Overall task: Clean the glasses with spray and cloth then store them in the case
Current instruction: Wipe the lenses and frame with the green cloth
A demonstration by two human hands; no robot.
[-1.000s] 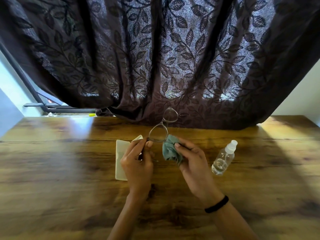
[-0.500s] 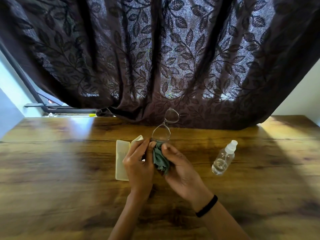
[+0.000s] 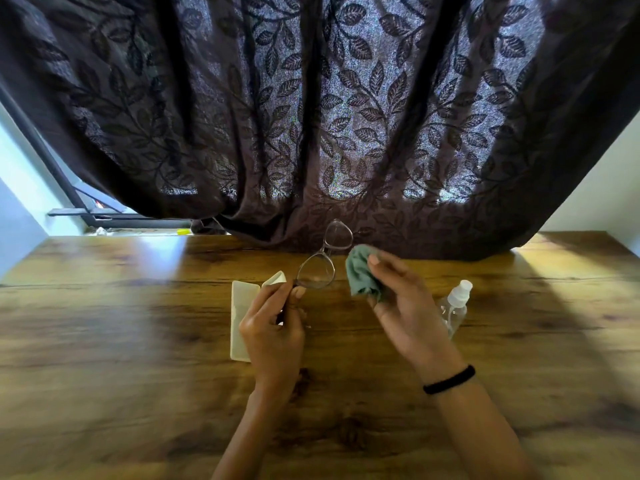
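Note:
My left hand (image 3: 273, 327) pinches the near end of the thin-framed glasses (image 3: 323, 259), which stand up off the table with one lens above the other. My right hand (image 3: 398, 299) holds a bunched green cloth (image 3: 362, 273) just right of the lenses, apart from them. A pale cream case (image 3: 239, 320) lies open on the wooden table (image 3: 138, 341) under my left hand, partly hidden by it. A small clear spray bottle (image 3: 457, 304) with a white cap lies tilted behind my right hand.
A dark leaf-patterned curtain (image 3: 311, 116) hangs over the table's far edge, close behind the glasses. A black band is on my right wrist. White walls stand at far left and right, and a dark rail runs at the back left.
My right hand has pulled the cloth off the lower lens and moved it up and to the right. The left hand kept its hold on the glasses, which tilted slightly.

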